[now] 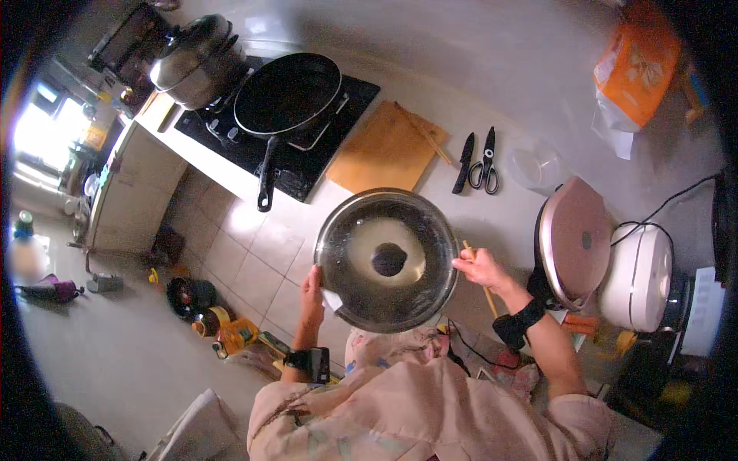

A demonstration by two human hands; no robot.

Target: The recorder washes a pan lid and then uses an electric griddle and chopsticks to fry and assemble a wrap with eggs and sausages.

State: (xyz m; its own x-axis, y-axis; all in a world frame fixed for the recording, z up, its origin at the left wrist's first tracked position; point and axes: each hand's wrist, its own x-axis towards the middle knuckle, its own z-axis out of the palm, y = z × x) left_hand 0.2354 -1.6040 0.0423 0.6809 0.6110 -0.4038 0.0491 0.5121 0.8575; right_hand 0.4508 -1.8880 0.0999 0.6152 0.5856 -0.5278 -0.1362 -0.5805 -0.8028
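A round, shiny metal bowl (346, 230) is held up in front of my body, over the floor beside the counter's edge. A pale area surrounds a dark round patch at its centre; whether these are contents or reflections I cannot tell. My left hand (312, 297) grips the bowl's left rim. At the right rim, my right hand (483, 269) holds on with thumb and fingers. It also has wooden chopsticks (491, 302) tucked in the grip, pointing down towards my wrist. Black bands are strapped on both wrists.
A black frying pan (288, 95) sits on the dark hob (360, 92) near a lidded steel pot (199, 63). The counter bears a wooden board (380, 152), chopsticks (424, 133), black knife (463, 164), scissors (488, 164), clear plastic bowl (536, 166) and pink electric griddle (582, 242).
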